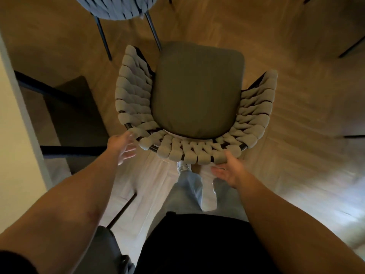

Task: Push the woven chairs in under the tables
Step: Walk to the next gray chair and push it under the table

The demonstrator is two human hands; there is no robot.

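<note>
Left hand: my left hand (123,148) is open, fingers spread, palm turned inward, just beside the left rear corner of the backrest, grasping nothing.
Right hand: my right hand (230,171) is open, palm up, fingers under the lower edge of the backrest, thumb against the weave.
Arms: both forearms reach forward and down.
Woven chair: the woven chair (197,107) stands just ahead of my hands, back toward me.
Tabletop: a pale tabletop (13,123) edge lies left of my left arm.
Second chair: another woven chair (116,8) stands beyond the first.
</note>
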